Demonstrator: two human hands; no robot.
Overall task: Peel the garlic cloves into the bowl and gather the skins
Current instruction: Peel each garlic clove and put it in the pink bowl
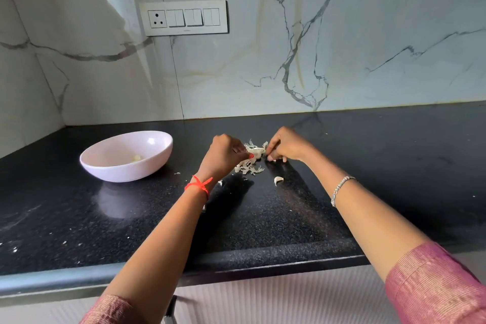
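**Head view: peeling is at an early stage, skins not yet gathered**

Both hands meet over the black tabletop (368, 166) near the centre of the frame. The left hand (223, 152) has its fingers curled, and its grip pinches a garlic piece (256, 150) from the 9 o'clock side. The right hand (286, 146) closes its fingertips on the papery skin at the 3 o'clock side. Whether this piece is a single clove or a small cluster cannot be told.

The pink bowl (123, 173) sits well apart at 9 o'clock from the hands. It holds what looks like one pale peeled clove (136, 158), perhaps two, so little of the peeling appears finished.

A loose heap of skins (248, 168) lies on the tabletop just under the hands at 6 o'clock. A few stray flecks (177, 173) lie scattered toward the bowl.

An unpeeled clove (278, 180) lies alone at 5 o'clock from the hands, apart from the heap.

Judging by this, what remains is to strip the piece in hand, drop it in the bowl, peel the waiting clove and sweep heap and flecks together.
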